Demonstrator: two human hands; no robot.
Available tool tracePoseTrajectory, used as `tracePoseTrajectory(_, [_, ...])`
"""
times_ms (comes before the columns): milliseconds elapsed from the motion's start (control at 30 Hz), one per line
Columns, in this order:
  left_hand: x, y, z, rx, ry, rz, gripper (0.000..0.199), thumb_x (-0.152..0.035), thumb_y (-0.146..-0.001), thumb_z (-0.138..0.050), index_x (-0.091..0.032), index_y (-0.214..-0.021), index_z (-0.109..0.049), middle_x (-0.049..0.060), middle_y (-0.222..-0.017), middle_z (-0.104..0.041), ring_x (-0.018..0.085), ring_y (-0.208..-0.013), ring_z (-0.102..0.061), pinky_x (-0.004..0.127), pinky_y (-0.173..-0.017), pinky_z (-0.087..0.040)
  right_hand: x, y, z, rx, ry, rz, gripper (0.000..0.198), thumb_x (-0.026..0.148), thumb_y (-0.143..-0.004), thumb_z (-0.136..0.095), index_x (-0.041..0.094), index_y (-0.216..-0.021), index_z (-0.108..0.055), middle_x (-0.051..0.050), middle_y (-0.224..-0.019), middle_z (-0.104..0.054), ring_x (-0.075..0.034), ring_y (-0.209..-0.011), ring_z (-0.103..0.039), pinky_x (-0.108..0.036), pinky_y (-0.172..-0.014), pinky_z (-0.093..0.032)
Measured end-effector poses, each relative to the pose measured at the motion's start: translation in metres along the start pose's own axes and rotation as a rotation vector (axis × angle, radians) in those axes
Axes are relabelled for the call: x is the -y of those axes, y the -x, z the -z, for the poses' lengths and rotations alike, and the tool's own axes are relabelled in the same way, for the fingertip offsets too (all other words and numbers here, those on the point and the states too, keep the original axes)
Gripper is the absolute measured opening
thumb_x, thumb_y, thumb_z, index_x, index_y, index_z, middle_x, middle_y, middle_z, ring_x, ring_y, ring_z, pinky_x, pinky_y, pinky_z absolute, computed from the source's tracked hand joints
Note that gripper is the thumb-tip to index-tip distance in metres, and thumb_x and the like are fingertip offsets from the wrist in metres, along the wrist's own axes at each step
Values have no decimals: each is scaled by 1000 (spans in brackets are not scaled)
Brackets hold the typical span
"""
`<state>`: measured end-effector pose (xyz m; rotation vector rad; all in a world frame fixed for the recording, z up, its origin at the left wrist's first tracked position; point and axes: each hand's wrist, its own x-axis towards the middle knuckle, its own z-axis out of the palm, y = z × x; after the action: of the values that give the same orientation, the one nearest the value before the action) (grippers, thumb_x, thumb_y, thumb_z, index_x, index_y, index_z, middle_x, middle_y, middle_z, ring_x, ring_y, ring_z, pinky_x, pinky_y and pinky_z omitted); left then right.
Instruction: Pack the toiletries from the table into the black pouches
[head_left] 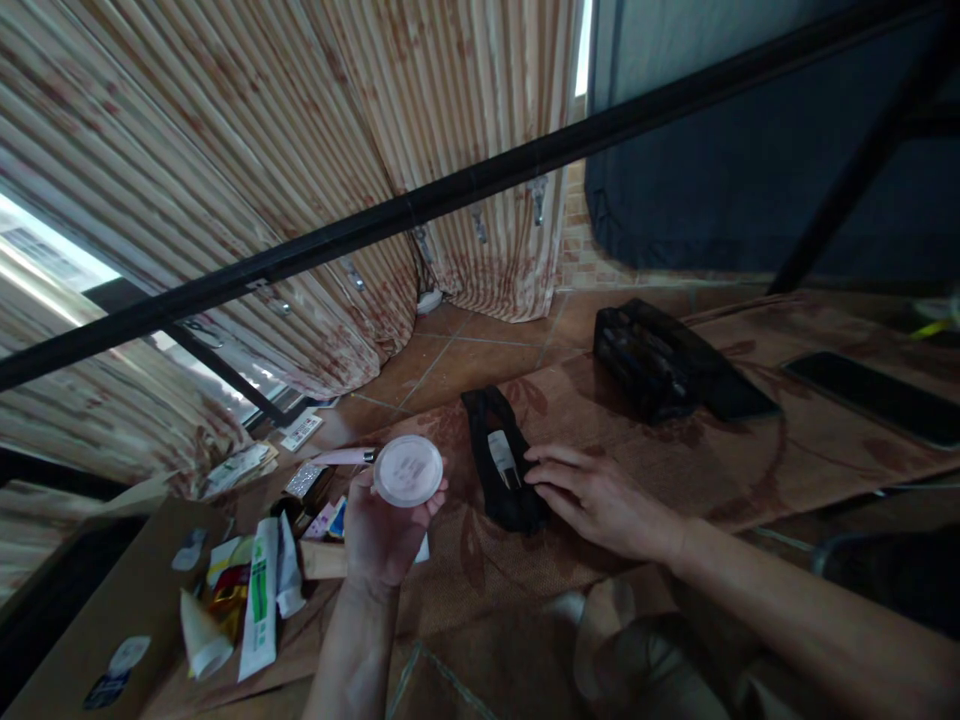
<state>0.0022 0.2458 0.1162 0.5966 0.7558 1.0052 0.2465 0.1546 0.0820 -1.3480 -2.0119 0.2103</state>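
Observation:
My left hand (386, 540) holds up a round, pale, compact-like case (409, 470), its flat face with faint print turned toward me. A pink handle with a metal collar (346, 456) sticks out to the left of the case; whether the hand grips it too, I cannot tell. My right hand (592, 495) rests with outstretched fingers at the right edge of a small black pouch (517, 512). In the pouch's opening lies a whitish tube (502, 455) with a dark and light end. The right thumb is hidden.
At left, several tubes and packets, including a white-green tube (259, 600), lie beside a cardboard box (97, 620). A bulky black bag (652, 360) and a phone (881, 395) are on the brown cloth (577, 400) to the right. A black metal bar (465, 185) crosses before the curtains.

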Motion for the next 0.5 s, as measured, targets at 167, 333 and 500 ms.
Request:
tracePoseTrajectory(167, [10,4,-13,-30,-13,-3,35,-39,-79,-53,-20,-106,-65,9,-95,-70,26,-87,-67,38,-69,-56,1,0,2,-2,-11,9,22,15,-89,-49,22,-101,-66,-7,-121,-60,-17,-99,-65,-33,-86,-55])
tracePoseTrajectory(333, [7,22,-29,-50,-30,-111,34,-35,-76,-54,-21,-105,-67,6,-100,-70,29,-95,-65,39,-72,-57,-1,0,2,-11,-16,5,22,15,-89,-49,22,-101,-66,-7,-121,-61,-17,-98,-65,-33,-85,-55])
tracePoseTrajectory(500, [11,29,-35,-57,19,-117,33,-33,-74,-56,-23,-103,-67,7,-104,-69,32,-104,-62,41,-74,-57,-1,0,2,2,-10,-1,21,17,-90,-48,22,-101,-66,-7,-120,-61,-17,-100,-65,-33,-86,-55])
